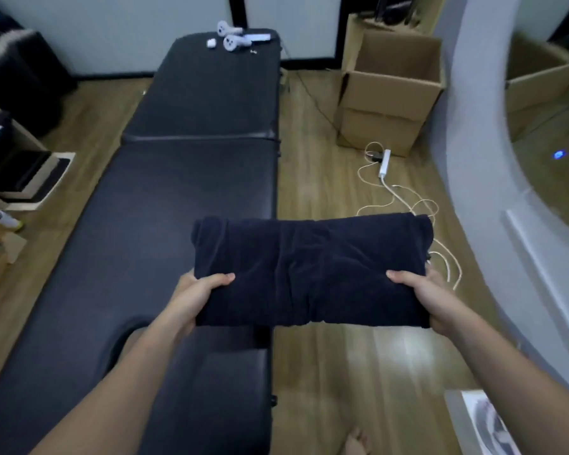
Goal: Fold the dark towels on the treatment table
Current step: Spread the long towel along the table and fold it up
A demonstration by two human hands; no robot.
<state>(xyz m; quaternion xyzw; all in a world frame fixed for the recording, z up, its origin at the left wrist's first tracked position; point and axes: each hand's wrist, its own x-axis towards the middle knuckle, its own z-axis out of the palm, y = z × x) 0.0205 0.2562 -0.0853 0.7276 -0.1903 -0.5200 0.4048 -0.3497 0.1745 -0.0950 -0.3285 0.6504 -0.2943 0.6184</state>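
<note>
Your left hand (197,298) and right hand (431,297) each grip one end of the folded towel (309,270), held partly over the table (184,198).

Near end of the room: a towel (309,270) is held between two hands, its left part over the right edge of the treatment table (194,178), its right part out over the floor. The left hand (194,297) grips the towel's near-left corner, and the right hand (431,300) grips its near-right corner. Two controllers (230,36) lie on the table's far end. Right of the table, cardboard boxes (391,93) stand at the far side beside a curved wall (473,159). A power strip (384,164) lies on the floor just nearer than the boxes. Shelving (23,178) stands left of the table.
</note>
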